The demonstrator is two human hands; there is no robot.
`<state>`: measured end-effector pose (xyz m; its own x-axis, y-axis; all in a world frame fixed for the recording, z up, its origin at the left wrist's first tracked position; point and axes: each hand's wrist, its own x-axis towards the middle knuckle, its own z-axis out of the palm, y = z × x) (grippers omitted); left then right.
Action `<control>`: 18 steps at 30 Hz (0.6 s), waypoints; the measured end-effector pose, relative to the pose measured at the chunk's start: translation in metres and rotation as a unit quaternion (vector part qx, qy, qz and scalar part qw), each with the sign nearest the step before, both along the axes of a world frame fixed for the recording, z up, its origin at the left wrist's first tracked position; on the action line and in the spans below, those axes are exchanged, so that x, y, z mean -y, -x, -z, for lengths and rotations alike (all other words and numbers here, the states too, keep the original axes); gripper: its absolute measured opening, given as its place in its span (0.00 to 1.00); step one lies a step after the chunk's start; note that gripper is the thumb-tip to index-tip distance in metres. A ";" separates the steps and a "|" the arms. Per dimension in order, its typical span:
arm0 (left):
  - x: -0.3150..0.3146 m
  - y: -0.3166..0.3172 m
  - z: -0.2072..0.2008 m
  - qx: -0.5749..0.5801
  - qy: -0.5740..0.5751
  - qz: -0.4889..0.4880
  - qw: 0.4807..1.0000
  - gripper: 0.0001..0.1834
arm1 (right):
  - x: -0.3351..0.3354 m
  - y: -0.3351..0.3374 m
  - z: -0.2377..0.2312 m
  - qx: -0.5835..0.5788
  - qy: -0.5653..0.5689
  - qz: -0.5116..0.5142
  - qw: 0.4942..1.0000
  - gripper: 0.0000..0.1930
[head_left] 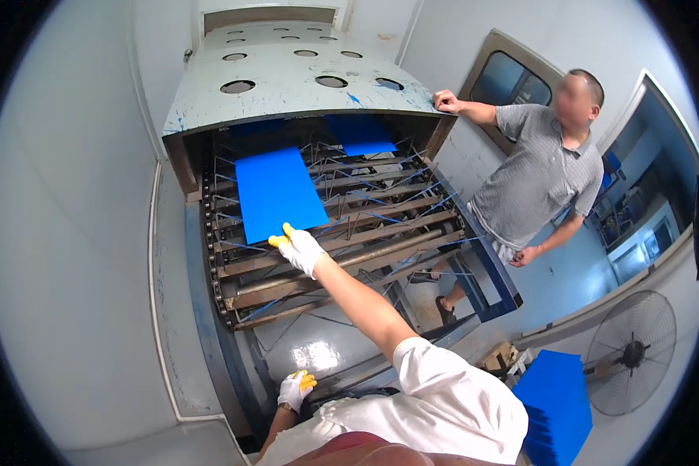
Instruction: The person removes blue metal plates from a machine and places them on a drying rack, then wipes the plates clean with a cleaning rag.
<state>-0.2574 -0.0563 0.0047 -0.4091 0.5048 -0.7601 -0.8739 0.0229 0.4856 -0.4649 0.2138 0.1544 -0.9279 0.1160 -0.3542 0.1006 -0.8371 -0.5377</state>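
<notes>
A flat blue sheet [279, 190] lies on the wire supports of a slatted chain conveyor [342, 252]. At its near edge is my right hand [299, 248], in a white glove with yellow fingertips, pinching that edge with the arm stretched out. My left hand [296, 391], gloved the same way, hangs low beside the near end of the frame, with its fingers loosely bent and no object visible in it. A second blue sheet [361, 136] rests farther back on the right, partly under the hood.
A pale metal hood [279, 101] with round holes covers the conveyor's far part. On the right stands another person [528, 167], one hand on the hood's corner. Blue sheets [555, 400] are stacked at lower right, near a fan [633, 353]. A wall [78, 217] runs along the left.
</notes>
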 end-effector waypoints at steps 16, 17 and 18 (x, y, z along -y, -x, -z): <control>-0.050 -0.059 -0.008 -0.075 0.025 0.159 0.984 0.09 | -0.073 -0.437 -0.062 0.074 -0.251 0.230 0.937 0.13; -0.060 -0.068 -0.009 -0.083 0.025 0.190 0.978 0.09 | -0.073 -0.472 -0.059 0.096 -0.257 0.287 0.918 0.15; -0.069 -0.075 -0.010 -0.091 0.024 0.220 0.971 0.09 | -0.072 -0.504 -0.057 0.108 -0.244 0.347 0.899 0.16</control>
